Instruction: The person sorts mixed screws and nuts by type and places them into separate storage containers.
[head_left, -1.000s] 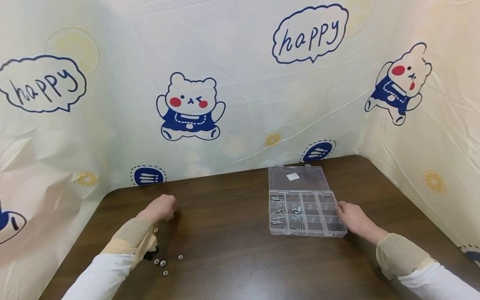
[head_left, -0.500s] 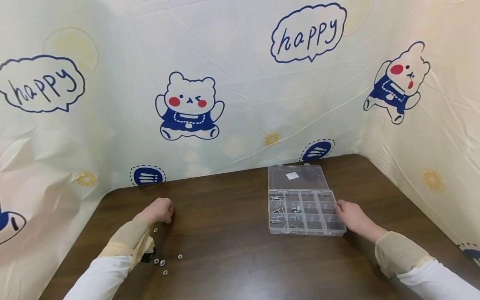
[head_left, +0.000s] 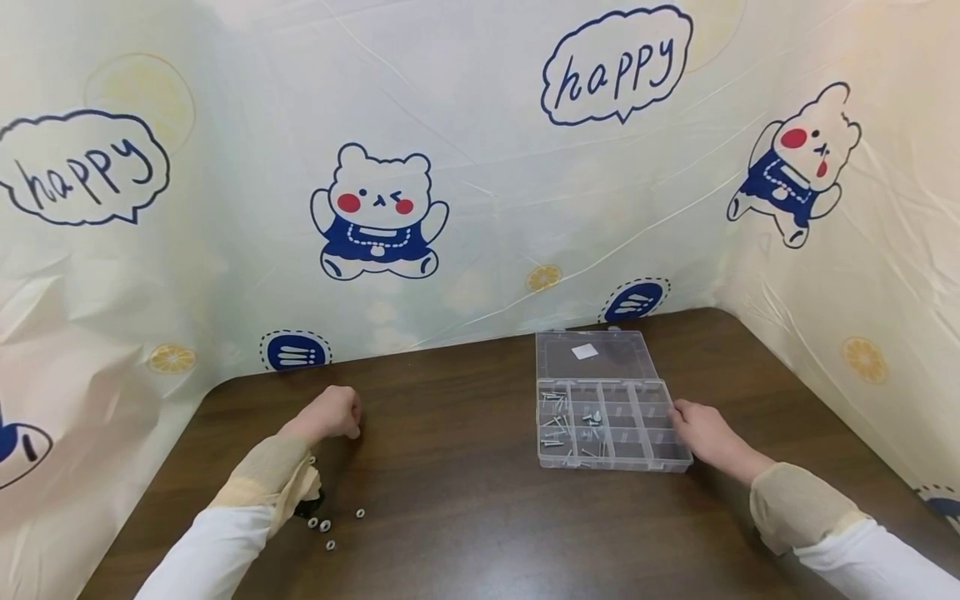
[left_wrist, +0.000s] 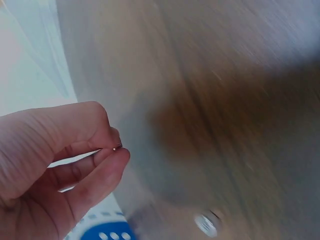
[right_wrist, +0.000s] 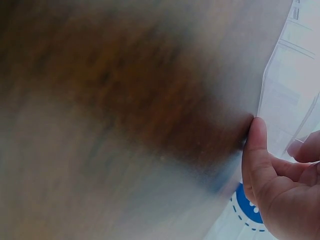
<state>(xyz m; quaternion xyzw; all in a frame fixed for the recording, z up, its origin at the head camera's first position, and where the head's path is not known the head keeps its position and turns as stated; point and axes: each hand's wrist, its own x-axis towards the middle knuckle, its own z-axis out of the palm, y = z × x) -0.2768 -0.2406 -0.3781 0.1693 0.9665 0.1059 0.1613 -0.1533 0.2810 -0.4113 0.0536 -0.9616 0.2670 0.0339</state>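
Observation:
My left hand (head_left: pixel 330 414) is over the left part of the table, thumb and index finger pinched together. In the left wrist view a tiny glint of a metal nut (left_wrist: pixel 115 148) shows between the fingertips, mostly hidden by them. Another nut (left_wrist: pixel 207 223) lies blurred on the tabletop below. At the right, a clear plastic compartment box (head_left: pixel 630 450) lies with its lid (head_left: pixel 618 367) folded back. Screws (head_left: pixel 555 421) lie in its left compartments, and a few more bolts (head_left: pixel 592 417) are in the second column. My right hand (head_left: pixel 708 433) grips the box's right edge.
Several loose nuts (head_left: pixel 325 526) lie near my left wrist, partly beside a dark wrist mount (head_left: pixel 309 504). The brown table (head_left: pixel 450 508) meets a printed curtain (head_left: pixel 480 208) at the back and sides. A white label (head_left: pixel 585 352) sits on the lid.
My left hand drew back slightly, then moved forward and right. The nut that lay under its fingers no longer shows on the table. My right hand and the box stay in place.

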